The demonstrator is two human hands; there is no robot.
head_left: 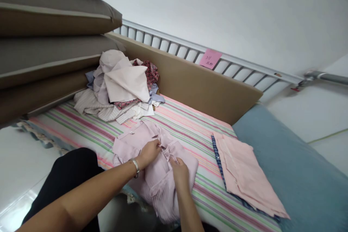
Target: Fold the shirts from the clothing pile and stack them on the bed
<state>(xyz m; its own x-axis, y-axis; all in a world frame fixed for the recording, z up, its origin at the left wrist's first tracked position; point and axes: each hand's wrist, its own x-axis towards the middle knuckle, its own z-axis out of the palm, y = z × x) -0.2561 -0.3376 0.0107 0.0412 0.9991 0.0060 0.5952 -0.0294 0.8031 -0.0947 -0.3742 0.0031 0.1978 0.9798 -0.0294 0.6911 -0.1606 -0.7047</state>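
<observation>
A pale pink shirt (160, 174) lies spread on the striped sheet (190, 123) near the bed's front edge. My left hand (150, 152), a bracelet on its wrist, pinches the shirt's front opening near the collar. My right hand (179, 172) is closed on the same front edge a little lower. Both sets of fingers are pressed together on the fabric.
A pile of crumpled clothes (122, 87) sits at the back left. Folded pink garments (244, 174) lie stacked on the right, over a blue checked one. Brown cushions (49, 47) are stacked at the left. A cardboard panel (195, 83) and a metal rail (239, 65) line the wall. Blue bedding (293, 174) covers the right side.
</observation>
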